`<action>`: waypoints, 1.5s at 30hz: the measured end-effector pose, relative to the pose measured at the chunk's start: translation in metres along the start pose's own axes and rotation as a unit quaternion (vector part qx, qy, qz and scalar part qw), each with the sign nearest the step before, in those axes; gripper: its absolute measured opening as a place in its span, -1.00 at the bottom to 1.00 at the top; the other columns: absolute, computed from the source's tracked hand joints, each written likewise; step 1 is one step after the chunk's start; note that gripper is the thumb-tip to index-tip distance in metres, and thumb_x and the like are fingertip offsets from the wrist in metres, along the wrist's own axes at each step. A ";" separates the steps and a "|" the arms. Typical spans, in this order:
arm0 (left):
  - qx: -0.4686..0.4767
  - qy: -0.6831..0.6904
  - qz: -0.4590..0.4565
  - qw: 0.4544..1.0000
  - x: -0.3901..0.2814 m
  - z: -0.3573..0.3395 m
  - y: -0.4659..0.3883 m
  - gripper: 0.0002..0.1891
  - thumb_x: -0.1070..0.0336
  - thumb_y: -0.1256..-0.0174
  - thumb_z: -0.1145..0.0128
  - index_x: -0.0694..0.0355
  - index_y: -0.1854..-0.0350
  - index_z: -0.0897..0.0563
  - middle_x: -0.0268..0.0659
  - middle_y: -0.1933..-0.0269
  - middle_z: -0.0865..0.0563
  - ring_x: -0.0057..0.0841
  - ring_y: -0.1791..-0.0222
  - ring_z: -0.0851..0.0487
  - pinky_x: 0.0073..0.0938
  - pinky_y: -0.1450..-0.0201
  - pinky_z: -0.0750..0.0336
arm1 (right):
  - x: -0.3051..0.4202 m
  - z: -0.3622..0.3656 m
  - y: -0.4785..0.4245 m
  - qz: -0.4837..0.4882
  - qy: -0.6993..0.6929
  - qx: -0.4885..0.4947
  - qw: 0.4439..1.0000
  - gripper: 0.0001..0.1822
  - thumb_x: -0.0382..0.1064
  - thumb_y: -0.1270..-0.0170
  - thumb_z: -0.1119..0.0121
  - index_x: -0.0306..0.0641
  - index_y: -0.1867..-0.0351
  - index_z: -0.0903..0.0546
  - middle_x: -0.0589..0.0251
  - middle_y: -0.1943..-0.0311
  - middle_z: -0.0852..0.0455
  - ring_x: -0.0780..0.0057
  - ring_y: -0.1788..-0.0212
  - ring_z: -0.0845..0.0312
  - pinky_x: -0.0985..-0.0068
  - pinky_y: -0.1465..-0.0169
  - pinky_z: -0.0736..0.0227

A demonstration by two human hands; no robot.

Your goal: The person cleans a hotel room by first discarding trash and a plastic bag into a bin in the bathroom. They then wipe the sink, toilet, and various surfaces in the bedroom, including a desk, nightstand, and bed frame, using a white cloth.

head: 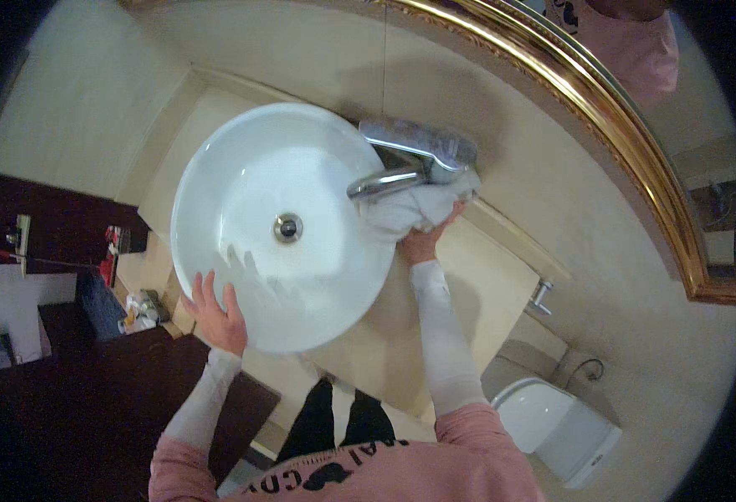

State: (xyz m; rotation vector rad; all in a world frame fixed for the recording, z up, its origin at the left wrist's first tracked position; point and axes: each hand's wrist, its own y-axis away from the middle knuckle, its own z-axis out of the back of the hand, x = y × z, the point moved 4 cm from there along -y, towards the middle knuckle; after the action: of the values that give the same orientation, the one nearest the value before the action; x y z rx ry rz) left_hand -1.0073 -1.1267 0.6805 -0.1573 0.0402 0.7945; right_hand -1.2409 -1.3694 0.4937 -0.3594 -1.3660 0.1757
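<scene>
In front of me a round white washbasin (317,295) stands on a pale counter (368,348), with a metal drain plug (288,228) at its middle. My right hand (427,241) holds a white cloth (405,210) against the side of the chrome faucet (399,179), at the basin's right rim. Part of the cloth and some of my fingers are hidden behind one another. My left hand (217,317) is over the basin's near left rim, its fingers apart and nothing in it. Whether it touches the rim I cannot tell.
A gilt-framed mirror (600,106) hangs on the wall at upper right. Below right are a white toilet (556,420) and a small chrome valve (540,298). Cleaning items and a plastic bag (145,310) lie at the left, beside a dark door (104,401).
</scene>
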 end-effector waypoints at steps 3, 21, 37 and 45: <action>-0.019 0.018 -0.010 1.000 0.022 0.022 0.020 -0.59 0.14 -0.21 0.05 0.28 -0.04 -0.43 0.06 -0.16 -0.32 0.03 -0.22 -0.13 0.00 -0.29 0.14 | 0.036 0.023 0.020 -0.041 0.158 0.065 0.984 -0.04 -0.17 0.34 -0.34 -0.39 -0.20 -0.14 -0.37 -0.21 0.01 -0.18 -0.32 0.27 0.22 -0.35 0.30; -0.110 0.337 0.035 0.934 0.154 0.081 0.006 -0.50 0.15 -0.27 0.14 0.30 -0.20 -0.21 0.05 -0.20 -0.19 -0.06 -0.21 -0.13 -0.12 -0.24 -0.05 | 0.362 0.002 -0.042 0.268 0.262 0.260 0.890 -0.37 -0.44 0.31 -0.18 -0.16 -0.01 -0.49 0.04 0.03 -0.48 0.08 -0.01 -0.39 0.34 -0.10 -0.25; 0.027 0.366 -0.010 0.930 0.188 0.028 -0.213 -0.45 0.11 -0.31 0.15 0.43 -0.20 -0.14 0.15 -0.16 -0.25 -0.01 -0.19 -0.18 -0.18 -0.20 -0.12 | 0.361 -0.150 -0.051 0.325 0.270 0.254 0.870 -0.40 -0.41 0.37 -0.21 -0.11 0.06 -0.55 0.13 0.13 -0.58 0.15 0.02 -0.43 0.32 -0.08 -0.26; 0.036 0.363 -0.004 0.931 0.169 0.067 -0.212 -0.47 0.08 -0.31 0.16 0.38 -0.19 -0.19 0.10 -0.17 -0.26 -0.07 -0.19 -0.22 -0.23 -0.19 -0.19 | 0.521 -0.208 0.020 0.303 0.037 0.284 0.909 -0.56 -0.27 0.35 -0.09 -0.09 0.25 -0.65 0.22 0.49 -0.44 0.28 0.40 -0.38 0.41 0.33 -0.23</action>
State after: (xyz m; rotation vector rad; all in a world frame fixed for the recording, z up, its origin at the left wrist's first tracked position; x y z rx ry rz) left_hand -0.7397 -1.1430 0.7571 -0.3752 0.7682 0.6904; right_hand -0.9309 -1.2106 0.9345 -0.2801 -1.0302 1.0443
